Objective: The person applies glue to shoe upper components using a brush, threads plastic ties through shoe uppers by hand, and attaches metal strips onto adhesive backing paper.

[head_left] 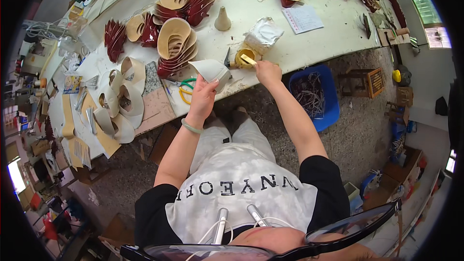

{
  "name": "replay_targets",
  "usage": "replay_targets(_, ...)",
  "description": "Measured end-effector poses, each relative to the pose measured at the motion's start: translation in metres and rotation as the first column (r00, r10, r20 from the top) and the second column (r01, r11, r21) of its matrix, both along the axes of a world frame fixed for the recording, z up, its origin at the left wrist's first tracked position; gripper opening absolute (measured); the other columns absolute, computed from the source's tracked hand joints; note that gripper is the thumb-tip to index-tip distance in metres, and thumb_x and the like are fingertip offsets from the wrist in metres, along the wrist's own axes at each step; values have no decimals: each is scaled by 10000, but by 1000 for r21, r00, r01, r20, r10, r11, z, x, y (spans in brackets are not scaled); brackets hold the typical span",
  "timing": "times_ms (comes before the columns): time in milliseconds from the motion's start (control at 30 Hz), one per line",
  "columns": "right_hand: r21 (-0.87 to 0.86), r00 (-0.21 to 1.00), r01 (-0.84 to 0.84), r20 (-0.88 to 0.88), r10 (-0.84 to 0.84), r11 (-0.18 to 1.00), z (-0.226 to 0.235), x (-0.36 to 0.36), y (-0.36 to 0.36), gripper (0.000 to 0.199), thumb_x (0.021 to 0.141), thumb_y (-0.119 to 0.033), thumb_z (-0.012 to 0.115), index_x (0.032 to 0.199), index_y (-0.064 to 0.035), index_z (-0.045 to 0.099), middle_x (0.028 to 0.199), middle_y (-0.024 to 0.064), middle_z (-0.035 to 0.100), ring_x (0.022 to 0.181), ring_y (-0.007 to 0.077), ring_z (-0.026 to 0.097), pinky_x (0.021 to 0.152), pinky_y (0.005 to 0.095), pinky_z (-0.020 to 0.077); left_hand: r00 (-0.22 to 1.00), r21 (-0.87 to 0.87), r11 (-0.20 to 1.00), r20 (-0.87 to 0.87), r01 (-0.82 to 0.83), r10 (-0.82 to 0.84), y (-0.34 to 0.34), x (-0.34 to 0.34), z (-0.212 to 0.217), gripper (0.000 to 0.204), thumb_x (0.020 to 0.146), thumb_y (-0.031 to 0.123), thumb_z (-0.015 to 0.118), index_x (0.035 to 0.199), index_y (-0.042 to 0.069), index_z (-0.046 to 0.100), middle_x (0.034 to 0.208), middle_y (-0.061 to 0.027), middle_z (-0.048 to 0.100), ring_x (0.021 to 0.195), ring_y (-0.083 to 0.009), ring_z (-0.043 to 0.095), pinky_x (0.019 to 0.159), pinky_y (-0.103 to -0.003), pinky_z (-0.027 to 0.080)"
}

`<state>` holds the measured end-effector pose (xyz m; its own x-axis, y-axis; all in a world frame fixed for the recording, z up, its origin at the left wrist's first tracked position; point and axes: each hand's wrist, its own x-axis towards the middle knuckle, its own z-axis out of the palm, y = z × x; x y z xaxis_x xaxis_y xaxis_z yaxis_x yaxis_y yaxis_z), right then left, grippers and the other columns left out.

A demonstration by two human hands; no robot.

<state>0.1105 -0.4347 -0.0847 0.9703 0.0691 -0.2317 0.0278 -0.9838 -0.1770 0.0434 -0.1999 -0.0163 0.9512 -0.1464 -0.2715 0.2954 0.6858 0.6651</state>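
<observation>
My left hand (203,97) is closed on a curved white shoe-upper piece (210,70), holding it up over the table's near edge. In my right hand (268,73) is a brush with a pale yellow handle (248,59), tilted over a small glue pot (238,59) crusted with yellow. The brush's tip is too small to make out. Behind the pot lies a crumpled whitish wrapped bundle (264,33). Scissors with green and yellow handles (184,94) rest just left of my left hand, partly hidden by it.
Stacks of dark red shoe uppers with beige linings (177,42) fill the far left. White uppers (114,97) lie left. Farther back are a cone (223,20) and a notebook (303,19). A blue bin with scraps (330,97) and wooden stool (369,83) stand right.
</observation>
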Motion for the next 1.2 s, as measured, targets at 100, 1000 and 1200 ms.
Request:
replay_targets(100, 128, 989, 92, 104, -106, 988, 19, -22, -1, 308, 938, -318, 427, 940, -111, 656, 904, 112, 661, 832, 313, 653, 708, 433, 505, 999, 93, 996, 36, -12, 9, -2, 6, -11, 481, 868, -4, 530, 1321, 55, 380, 1259, -67, 526, 1172, -175, 492, 1002, -311, 358)
replay_targets(1000, 518, 858, 32, 424, -289, 855, 101, -49, 18, 182, 841, -199, 657, 1002, -118, 680, 703, 91, 587, 600, 289, 597, 535, 354, 472, 980, 252, 966, 173, 53, -99, -4, 5, 31, 512, 866, -41, 466, 1360, 20, 348, 1273, -69, 508, 1163, -147, 485, 999, -276, 362)
replay_targets(1200, 539, 903, 77, 318, -288, 839, 90, -56, 22, 157, 858, -221, 647, 961, -115, 701, 753, 97, 629, 609, 265, 605, 539, 328, 475, 996, 41, 998, 68, 56, -59, 13, 5, 33, 512, 865, -20, 407, 1367, 43, 329, 1303, -125, 491, 1196, -258, 505, 971, -427, 445)
